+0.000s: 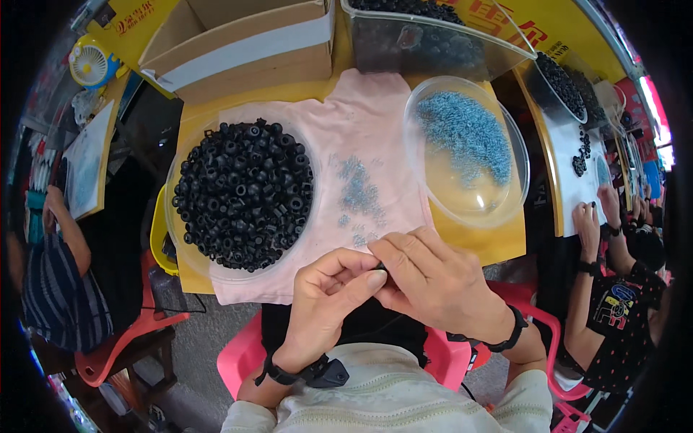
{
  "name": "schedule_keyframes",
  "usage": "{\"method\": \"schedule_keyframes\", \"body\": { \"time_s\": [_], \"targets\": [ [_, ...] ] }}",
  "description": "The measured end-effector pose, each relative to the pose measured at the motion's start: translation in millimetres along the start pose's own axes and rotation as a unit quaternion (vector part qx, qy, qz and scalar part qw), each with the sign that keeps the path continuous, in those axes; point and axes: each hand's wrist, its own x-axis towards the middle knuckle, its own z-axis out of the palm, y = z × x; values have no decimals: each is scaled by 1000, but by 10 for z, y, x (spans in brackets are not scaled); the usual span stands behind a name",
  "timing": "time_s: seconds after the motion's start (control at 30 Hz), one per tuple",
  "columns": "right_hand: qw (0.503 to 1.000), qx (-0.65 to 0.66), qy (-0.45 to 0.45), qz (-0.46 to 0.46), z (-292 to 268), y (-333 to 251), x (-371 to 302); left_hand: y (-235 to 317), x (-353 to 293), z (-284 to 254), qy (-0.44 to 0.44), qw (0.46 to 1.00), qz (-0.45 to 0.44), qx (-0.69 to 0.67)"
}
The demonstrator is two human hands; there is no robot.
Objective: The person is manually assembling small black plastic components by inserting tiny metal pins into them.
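My left hand (328,296) and my right hand (437,281) meet at the near edge of a pink cloth (361,108). Their fingertips are pinched together round a small black part (380,267), mostly hidden by the fingers. Just beyond them on the cloth lies a loose scatter of tiny bluish-silver pieces (359,191), too small to tell their kind. To the left, a clear round tray (171,224) is heaped with black ring-like plastic parts (245,191). At the right, a clear oval tub (469,209) holds many more tiny bluish-silver pieces (462,130).
An open cardboard box (253,54) and a clear bin (433,54) of black parts stand along the table's back. A yellow basket (160,231) sits at the left edge. People work at side tables, one at left (58,281), one at right (613,317). A small fan (90,63) stands far left.
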Motion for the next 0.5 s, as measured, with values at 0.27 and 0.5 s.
{"method": "schedule_keyframes", "body": {
  "time_s": [0.27,0.5],
  "targets": [
    [999,43,-19,25,17,139,39,2,15,11,2,998,-11,62],
    [998,46,-52,8,115,204,48,7,91,-60,0,996,-89,-15]
  ]
}}
